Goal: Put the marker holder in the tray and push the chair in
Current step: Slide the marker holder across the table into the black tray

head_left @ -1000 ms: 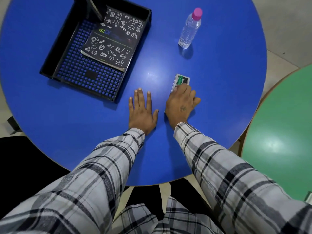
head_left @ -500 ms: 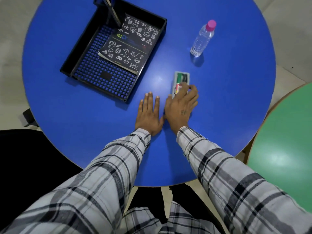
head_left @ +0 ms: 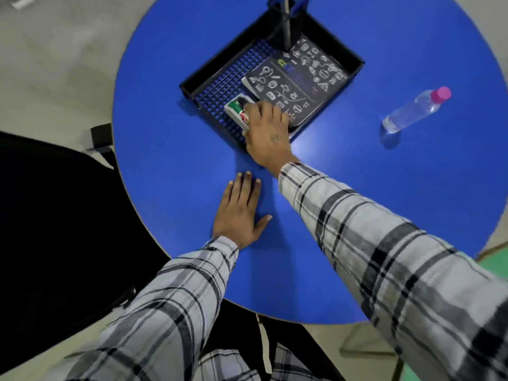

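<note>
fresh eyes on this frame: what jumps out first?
The round blue table fills the view, with a black mesh tray at its far side. The right hand reaches into the tray's near corner, gripping the marker holder beside a doodle-covered notebook. The left hand lies flat on the table.

Single head cam, wide-angle, looking steeply down from above the blue surface (head_left: 357,188); close over both forearms, tray at far edge.

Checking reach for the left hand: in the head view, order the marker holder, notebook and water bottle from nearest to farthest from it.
From the left hand:
1. Marker holder, ahead, in the tray.
2. Notebook, ahead, slightly right.
3. Water bottle, far right.
</note>
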Demonstrator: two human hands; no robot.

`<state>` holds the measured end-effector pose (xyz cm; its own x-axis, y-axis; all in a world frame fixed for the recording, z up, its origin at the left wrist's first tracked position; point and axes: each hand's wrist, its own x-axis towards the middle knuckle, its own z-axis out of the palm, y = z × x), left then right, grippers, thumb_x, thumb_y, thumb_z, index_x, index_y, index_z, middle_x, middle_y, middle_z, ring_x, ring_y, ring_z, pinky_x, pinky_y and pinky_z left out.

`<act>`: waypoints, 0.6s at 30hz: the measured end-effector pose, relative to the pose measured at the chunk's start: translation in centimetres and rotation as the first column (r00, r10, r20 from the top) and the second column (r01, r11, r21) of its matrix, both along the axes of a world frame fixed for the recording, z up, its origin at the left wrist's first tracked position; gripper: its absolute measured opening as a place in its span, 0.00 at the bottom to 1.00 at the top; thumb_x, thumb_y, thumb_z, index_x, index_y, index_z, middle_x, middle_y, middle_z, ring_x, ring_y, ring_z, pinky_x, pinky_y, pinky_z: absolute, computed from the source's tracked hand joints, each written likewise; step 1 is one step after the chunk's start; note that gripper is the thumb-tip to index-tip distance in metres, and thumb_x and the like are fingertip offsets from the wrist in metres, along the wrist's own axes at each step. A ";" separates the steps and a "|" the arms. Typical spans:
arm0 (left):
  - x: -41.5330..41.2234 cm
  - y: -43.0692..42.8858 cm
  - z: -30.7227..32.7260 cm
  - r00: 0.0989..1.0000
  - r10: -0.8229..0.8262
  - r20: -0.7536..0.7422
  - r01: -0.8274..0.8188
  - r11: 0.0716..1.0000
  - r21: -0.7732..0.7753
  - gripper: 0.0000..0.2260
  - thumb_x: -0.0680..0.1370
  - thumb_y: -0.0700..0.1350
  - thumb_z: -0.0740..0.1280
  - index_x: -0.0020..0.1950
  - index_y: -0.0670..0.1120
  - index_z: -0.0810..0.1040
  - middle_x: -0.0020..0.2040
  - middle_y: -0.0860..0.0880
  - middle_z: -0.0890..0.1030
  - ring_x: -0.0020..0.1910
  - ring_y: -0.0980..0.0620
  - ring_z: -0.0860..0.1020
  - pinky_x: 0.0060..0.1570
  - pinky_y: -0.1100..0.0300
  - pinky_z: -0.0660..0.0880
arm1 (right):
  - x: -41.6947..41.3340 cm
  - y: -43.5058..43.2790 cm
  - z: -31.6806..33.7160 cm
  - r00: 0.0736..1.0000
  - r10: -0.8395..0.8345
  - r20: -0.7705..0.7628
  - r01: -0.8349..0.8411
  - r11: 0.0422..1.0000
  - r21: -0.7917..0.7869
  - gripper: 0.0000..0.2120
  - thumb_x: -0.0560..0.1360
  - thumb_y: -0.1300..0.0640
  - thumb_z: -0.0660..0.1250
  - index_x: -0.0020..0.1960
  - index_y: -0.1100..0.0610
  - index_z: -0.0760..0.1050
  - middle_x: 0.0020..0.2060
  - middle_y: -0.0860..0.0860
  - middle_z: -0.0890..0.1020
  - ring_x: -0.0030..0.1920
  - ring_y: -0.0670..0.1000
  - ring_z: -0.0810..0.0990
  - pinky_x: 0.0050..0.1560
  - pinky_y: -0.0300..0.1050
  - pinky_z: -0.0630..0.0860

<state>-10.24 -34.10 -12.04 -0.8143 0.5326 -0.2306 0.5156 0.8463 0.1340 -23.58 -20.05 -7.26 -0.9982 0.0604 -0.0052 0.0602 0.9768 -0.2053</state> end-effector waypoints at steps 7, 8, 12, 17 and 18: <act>-0.1 -0.5 -0.4 0.983 0.184 -0.022 -0.183 0.982 0.037 0.39 0.81 0.66 0.55 0.82 0.38 0.60 0.83 0.36 0.58 0.83 0.36 0.55 0.81 0.40 0.56 | -1.7 -0.6 -0.9 0.994 -0.004 0.110 0.007 0.999 -0.033 0.25 0.74 0.58 0.69 0.69 0.58 0.70 0.65 0.61 0.73 0.64 0.65 0.73 0.60 0.59 0.71; -0.2 -0.5 -0.5 0.983 0.184 -0.026 -0.183 0.983 0.030 0.39 0.81 0.66 0.54 0.82 0.38 0.59 0.83 0.36 0.57 0.83 0.36 0.55 0.81 0.40 0.56 | -1.7 -0.6 -0.9 0.994 -0.009 0.113 0.013 0.999 -0.037 0.26 0.73 0.58 0.69 0.70 0.58 0.70 0.65 0.61 0.73 0.64 0.65 0.73 0.61 0.60 0.71; -0.3 -0.3 -0.5 0.981 0.193 -0.016 -0.193 0.981 -0.007 0.39 0.81 0.66 0.53 0.83 0.39 0.58 0.83 0.36 0.56 0.83 0.36 0.53 0.81 0.38 0.54 | -1.7 -0.7 -0.8 0.993 -0.036 0.116 0.045 0.996 -0.071 0.26 0.74 0.57 0.70 0.70 0.57 0.69 0.65 0.60 0.73 0.64 0.64 0.73 0.61 0.61 0.72; -0.5 -0.3 -0.3 0.983 0.184 -0.018 -0.184 0.983 -0.013 0.39 0.81 0.65 0.53 0.82 0.38 0.59 0.82 0.35 0.58 0.83 0.35 0.55 0.81 0.38 0.54 | -0.1 -1.4 0.1 0.992 -0.087 0.088 0.096 0.989 -0.111 0.24 0.75 0.53 0.68 0.68 0.60 0.70 0.64 0.61 0.73 0.61 0.64 0.74 0.57 0.60 0.75; -0.6 -0.2 -0.1 0.983 0.185 -0.004 -0.185 0.982 -0.025 0.39 0.81 0.64 0.52 0.82 0.38 0.60 0.82 0.35 0.59 0.82 0.34 0.56 0.81 0.38 0.54 | 0.7 -1.7 0.4 0.991 -0.108 0.077 0.117 0.985 -0.126 0.24 0.74 0.55 0.67 0.68 0.61 0.70 0.64 0.62 0.73 0.60 0.64 0.74 0.57 0.59 0.75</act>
